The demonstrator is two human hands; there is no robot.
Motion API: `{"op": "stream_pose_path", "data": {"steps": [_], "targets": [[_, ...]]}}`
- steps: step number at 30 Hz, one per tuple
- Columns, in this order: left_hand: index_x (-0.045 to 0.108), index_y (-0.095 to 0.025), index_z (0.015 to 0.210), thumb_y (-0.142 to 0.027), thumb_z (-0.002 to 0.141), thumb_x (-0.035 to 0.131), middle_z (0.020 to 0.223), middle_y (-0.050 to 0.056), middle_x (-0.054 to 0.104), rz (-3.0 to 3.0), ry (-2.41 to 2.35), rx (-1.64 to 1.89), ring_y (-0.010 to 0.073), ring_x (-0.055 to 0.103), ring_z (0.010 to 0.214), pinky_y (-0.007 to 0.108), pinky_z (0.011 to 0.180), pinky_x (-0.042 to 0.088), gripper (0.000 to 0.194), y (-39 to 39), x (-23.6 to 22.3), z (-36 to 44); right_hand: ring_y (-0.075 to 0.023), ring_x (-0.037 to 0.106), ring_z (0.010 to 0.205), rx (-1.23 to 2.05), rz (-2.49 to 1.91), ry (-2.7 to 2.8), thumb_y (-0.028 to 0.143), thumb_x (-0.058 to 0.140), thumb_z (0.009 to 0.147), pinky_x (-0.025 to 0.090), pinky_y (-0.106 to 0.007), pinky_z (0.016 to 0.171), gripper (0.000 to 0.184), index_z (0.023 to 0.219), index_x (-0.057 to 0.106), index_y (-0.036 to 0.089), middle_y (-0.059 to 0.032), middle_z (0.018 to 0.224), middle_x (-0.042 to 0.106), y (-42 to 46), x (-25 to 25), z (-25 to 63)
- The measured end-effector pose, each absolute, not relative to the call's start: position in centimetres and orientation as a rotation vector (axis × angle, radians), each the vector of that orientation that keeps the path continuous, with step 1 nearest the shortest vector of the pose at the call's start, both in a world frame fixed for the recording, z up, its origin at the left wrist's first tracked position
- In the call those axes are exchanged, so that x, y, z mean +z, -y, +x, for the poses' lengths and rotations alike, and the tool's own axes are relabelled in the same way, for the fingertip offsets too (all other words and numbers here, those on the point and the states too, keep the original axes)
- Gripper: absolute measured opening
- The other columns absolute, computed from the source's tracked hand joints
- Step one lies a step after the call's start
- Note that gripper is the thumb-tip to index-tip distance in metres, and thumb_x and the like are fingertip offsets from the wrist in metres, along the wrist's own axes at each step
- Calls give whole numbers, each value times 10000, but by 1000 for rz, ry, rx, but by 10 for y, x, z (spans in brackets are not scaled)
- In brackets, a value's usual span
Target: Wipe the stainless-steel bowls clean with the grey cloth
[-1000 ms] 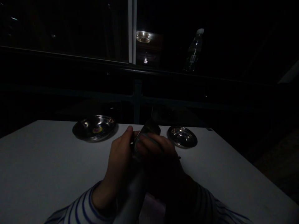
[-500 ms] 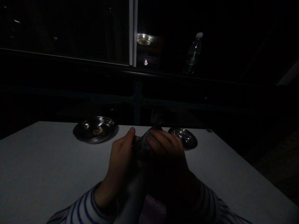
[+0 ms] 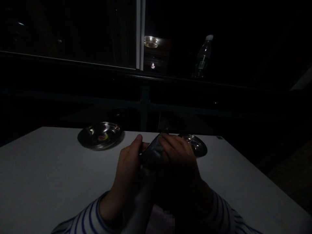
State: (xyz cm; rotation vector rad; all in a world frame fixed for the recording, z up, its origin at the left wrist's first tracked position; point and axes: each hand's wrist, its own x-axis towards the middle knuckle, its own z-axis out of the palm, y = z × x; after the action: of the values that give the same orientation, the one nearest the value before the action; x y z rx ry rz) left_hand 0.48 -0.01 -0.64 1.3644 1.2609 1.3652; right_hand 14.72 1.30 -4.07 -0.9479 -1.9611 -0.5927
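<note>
On the white worktop [image 3: 73, 175], we locate the larger metal dish [image 3: 90, 143] at far left and the smaller dish [image 3: 200, 149] at far right. Our left hand [image 3: 129, 159] and right hand [image 3: 180, 154] grip an unidentifiable dark object [image 3: 151, 156] between them.

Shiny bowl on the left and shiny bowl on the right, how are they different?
The left bowl looks bigger than the right bowl. A colourful sticker shows inside the left bowl; none shows in the visible part of the right bowl. The left bowl is uncovered, while the right hand partly hides the right bowl. Both are shiny and sit on the white table.
</note>
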Motion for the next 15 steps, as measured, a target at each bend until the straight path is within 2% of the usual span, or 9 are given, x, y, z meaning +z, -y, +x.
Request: {"op": "stream_pose_path", "data": {"steps": [3, 7, 10, 15], "targets": [[648, -190, 636, -431, 807, 399, 579, 23, 666, 1376, -1227, 1391, 176, 613, 556, 258, 542, 474, 387, -3, -6, 3, -262, 473, 1091, -612, -896, 2008, 318, 476, 859, 395, -427, 847, 313, 1105, 546, 137, -100, 1173, 587, -7, -44, 139], [651, -197, 662, -412, 830, 355, 650, 22, 687, 1351, -1198, 1400, 174, 631, 651, 257, 647, 483, 402, -10, -9, 1, -246, 426, 1133, -581, -869, 2081, 220, 479, 840, 363, -426, 867, 346, 1175, 500, 137, -62, 1215, 565, -1, -50, 132], [653, -198, 689, -407, 816, 401, 665, 8, 690, 1276, -1151, 1455, 164, 636, 674, 242, 655, 481, 351, -11, -14, 1, -225, 381, 1177, -580, -860, 2158, 189, 467, 851, 333, -410, 913, 370, 1218, 477, 142, -47, 1244, 542, 2, -56, 129], [660, -177, 741, -426, 815, 381, 651, 12, 686, 1172, -1104, 1447, 171, 635, 646, 251, 598, 482, 381, -12, -17, 1, -214, 371, 1190, -648, -798, 2196, 173, 456, 861, 320, -390, 937, 360, 1216, 487, 127, -49, 1241, 537, 2, -62, 126]]}}
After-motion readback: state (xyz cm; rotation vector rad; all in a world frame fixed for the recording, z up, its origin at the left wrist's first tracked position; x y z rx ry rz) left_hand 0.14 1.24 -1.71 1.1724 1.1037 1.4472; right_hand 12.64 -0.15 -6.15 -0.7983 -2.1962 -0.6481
